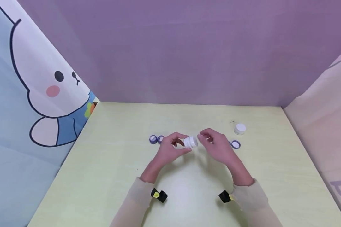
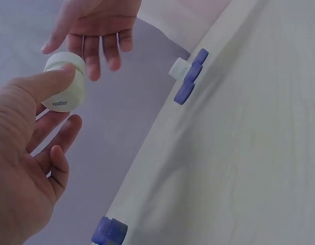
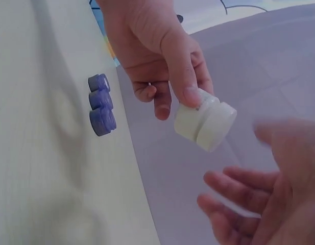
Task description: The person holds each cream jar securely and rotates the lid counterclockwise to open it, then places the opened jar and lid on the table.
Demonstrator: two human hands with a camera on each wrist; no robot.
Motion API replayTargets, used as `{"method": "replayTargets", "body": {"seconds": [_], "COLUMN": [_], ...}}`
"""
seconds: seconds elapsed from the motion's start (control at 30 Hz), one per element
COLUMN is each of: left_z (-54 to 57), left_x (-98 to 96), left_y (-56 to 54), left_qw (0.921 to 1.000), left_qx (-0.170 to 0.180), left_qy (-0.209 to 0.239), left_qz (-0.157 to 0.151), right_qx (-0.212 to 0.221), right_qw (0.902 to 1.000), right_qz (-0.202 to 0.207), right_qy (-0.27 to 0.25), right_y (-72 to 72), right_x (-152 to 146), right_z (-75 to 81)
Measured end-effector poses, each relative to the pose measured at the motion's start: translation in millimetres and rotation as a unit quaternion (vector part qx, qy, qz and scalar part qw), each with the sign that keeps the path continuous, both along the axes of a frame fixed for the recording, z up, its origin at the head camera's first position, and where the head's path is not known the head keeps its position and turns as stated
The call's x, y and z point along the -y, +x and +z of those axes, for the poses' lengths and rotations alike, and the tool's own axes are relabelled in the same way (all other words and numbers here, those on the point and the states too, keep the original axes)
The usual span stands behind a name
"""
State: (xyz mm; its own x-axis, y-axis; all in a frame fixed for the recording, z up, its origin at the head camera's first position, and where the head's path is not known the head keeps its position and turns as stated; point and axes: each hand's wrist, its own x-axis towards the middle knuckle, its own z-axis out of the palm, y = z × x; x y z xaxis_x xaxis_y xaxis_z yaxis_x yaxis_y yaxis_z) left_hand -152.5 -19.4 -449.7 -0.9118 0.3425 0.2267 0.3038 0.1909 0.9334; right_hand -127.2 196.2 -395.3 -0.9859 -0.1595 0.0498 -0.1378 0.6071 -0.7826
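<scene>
My left hand [image 1: 170, 148] grips a small white jar [image 1: 189, 142] above the table, thumb on one side and fingers on the other. The jar is tilted, its white lid [image 3: 217, 126] facing the right hand. Small dark print [image 2: 60, 103] shows on the jar's side in the left wrist view. My right hand [image 1: 218, 147] hovers just beyond the lid, fingers apart and loosely bent, holding nothing. In the right wrist view a gap separates its fingers [image 3: 244, 189] from the lid, and its thumb is blurred.
Three small purple round containers [image 3: 101, 99] stand in a row on the left of the table [image 1: 102, 176]. On the right, purple-rimmed round pieces [image 1: 236, 144] lie partly behind my right hand. Another white jar [image 1: 240, 129] stands farther back. A purple panel [image 1: 187, 63] rises behind the table.
</scene>
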Motion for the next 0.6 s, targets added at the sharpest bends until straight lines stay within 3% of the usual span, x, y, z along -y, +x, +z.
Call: {"method": "replayTargets", "body": {"seconds": [0.07,0.27,0.3,0.6], "left_z": [8.9,5.3,0.0,-4.9], "left_x": [-0.3,2.1,2.2,1.3], "left_y": [3.3,-1.8,-4.8,-5.4], "left_qw": [1.0,0.9998,0.9997,0.9998], "left_qx": [0.007,-0.014,-0.018,-0.005], "left_qy": [-0.002,-0.014,-0.013,-0.004], "left_qz": [0.002,-0.001,-0.003,-0.018], "right_qx": [0.018,0.043,0.04,0.037], "right_qw": [0.9993,0.9957,0.9958,0.999], "right_qz": [-0.024,-0.042,-0.041,-0.002], "right_qy": [0.022,0.071,0.071,0.026], "right_y": [-0.2,-0.6,-1.0,-4.4], "right_x": [1.7,9.1,9.7,8.8], "right_z": [1.3,3.0,3.0,0.2]}}
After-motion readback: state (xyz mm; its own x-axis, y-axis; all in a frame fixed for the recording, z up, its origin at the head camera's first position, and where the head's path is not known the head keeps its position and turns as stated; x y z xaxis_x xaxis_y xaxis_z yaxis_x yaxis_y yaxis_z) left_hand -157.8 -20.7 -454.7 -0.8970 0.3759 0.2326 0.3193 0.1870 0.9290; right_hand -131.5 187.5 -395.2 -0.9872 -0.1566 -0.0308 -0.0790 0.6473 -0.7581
